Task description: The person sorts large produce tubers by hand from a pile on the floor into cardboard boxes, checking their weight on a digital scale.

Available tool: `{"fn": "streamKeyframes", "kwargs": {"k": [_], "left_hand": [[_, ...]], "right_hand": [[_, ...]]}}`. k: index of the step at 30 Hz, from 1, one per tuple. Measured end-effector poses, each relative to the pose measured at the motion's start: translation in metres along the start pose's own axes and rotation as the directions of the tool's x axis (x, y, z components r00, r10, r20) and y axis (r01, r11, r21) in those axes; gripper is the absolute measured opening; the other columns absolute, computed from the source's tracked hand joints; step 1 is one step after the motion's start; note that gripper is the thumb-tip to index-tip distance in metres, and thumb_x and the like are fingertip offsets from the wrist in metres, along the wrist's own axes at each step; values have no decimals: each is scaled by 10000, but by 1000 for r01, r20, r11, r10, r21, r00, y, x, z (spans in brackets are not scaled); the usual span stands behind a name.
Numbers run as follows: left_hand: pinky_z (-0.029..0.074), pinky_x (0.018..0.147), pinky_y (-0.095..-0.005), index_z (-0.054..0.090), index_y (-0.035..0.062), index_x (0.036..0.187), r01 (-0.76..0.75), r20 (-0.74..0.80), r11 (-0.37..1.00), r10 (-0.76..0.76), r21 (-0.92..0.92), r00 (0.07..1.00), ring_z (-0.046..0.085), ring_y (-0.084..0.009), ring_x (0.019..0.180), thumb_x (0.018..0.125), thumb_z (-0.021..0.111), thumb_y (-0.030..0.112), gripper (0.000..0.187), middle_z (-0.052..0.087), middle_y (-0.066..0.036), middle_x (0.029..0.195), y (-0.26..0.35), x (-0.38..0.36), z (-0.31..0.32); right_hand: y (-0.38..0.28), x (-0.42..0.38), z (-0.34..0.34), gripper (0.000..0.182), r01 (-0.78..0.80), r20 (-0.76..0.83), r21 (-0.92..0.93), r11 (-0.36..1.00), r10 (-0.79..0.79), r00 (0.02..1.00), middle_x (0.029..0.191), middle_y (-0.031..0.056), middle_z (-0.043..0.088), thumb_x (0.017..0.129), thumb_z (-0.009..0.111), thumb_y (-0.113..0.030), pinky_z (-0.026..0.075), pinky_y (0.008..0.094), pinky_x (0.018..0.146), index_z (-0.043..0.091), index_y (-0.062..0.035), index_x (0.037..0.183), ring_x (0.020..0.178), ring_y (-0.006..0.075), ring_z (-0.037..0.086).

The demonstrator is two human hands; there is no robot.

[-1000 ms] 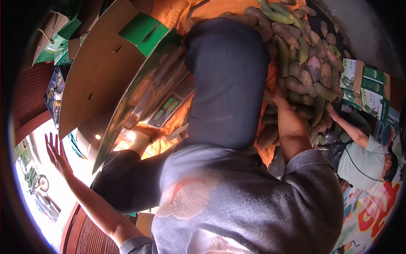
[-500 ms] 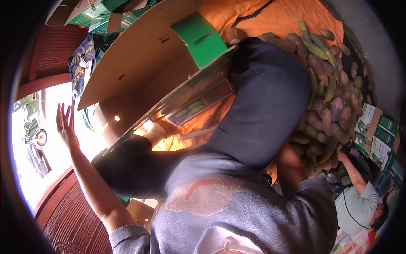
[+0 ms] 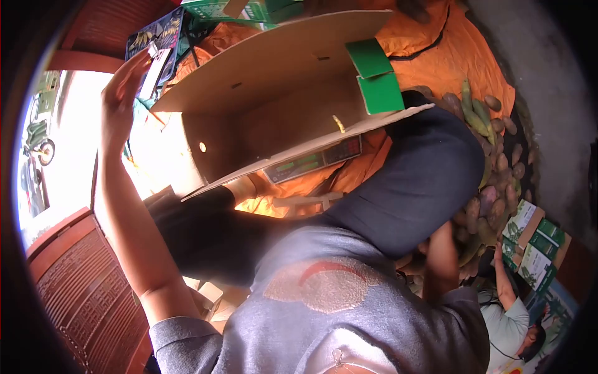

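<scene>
My left hand is raised at the upper left, fingers stretched out. Its fingertips are right at a small whitish thing, over the edge of a dark blue patterned tray. My right hand is low beyond my bent leg, by a heap of brown and purplish oblong tubers; the forearm shows, while the leg and heap hide the fingers. In front of me an open cardboard box lies with its brown inside facing me and green end flaps. A small yellowish strip is at its near edge.
A digital scale with green displays stands behind the box's near flap on an orange sheet. Long green produce lies on the heap. Green-white cartons and another person are at right, carved red wood at left.
My left hand has moved up and right to the patterned tray's edge. The view has shifted, so the box appears further right and more level. My right arm stays by the heap.
</scene>
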State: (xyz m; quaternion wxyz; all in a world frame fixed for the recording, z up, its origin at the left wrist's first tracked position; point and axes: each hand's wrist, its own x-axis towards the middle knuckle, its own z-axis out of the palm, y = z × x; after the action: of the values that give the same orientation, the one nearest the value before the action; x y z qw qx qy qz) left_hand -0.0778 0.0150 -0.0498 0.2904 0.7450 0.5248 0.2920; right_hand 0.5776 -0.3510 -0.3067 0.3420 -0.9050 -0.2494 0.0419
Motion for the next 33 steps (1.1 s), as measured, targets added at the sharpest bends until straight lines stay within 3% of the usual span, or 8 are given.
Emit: {"fn": "streamKeyframes", "kwargs": {"k": [4,5,7,10,17,20,23,33], "left_hand": [[417,930,-316,557,81,1203,-29,110,999,26,28,994,545,-195,1103,927,500,282,346,593,-98,1163,30,-1,16],[395,950,-315,540,60,1217,11,161,997,-23,76,987,529,-204,1126,934,484,295,373,581,-103,1187,41,-4,18],[433,902,-336,579,85,1175,-20,185,996,5,81,983,570,-209,1067,918,507,319,355,619,-106,1117,43,-6,21],[476,833,-341,577,108,1179,-91,216,988,62,127,975,619,-252,960,904,530,307,343,635,-127,1058,41,-7,25],[480,733,-399,595,24,1052,-156,220,963,107,219,970,609,-346,807,850,549,138,237,633,-177,826,26,-12,35],[479,695,-433,581,2,924,-117,271,954,39,278,962,601,-363,781,847,535,113,142,612,-189,787,28,-15,36],[499,677,-432,581,29,873,-160,242,942,89,294,966,616,-353,757,745,530,1,141,617,-174,727,30,-22,36],[516,656,-408,584,44,923,-168,282,940,82,297,956,637,-325,729,741,518,27,195,634,-159,730,29,-22,33]], "right_hand": [[-138,66,-63,324,351,-21,254,901,-357,934,867,38,622,809,658,-105,439,218,669,549,13,1090,741,109,555],[-192,81,-88,313,495,112,-82,865,-485,867,890,35,605,831,655,-134,445,220,695,546,22,1080,785,101,553],[-303,64,-106,304,499,298,177,848,-530,794,974,86,589,814,662,-92,454,257,751,529,42,1052,851,121,548],[-453,-7,-102,434,956,522,-136,258,-802,291,968,134,577,679,688,-73,427,339,826,526,24,1070,928,300,548],[-568,-123,37,349,930,885,330,-164,-289,-365,889,128,603,677,660,-186,481,402,715,550,-5,954,855,301,578],[-556,-170,130,417,936,932,346,-63,134,-335,977,173,609,704,673,-254,477,430,779,553,8,1006,924,341,586],[-504,-195,215,403,836,829,546,-50,178,-531,894,156,634,705,690,-250,462,398,813,573,4,994,908,316,605],[-444,-232,275,297,865,848,496,-76,255,-464,1020,120,614,751,630,-93,394,357,871,593,-44,1042,977,279,544]]}}
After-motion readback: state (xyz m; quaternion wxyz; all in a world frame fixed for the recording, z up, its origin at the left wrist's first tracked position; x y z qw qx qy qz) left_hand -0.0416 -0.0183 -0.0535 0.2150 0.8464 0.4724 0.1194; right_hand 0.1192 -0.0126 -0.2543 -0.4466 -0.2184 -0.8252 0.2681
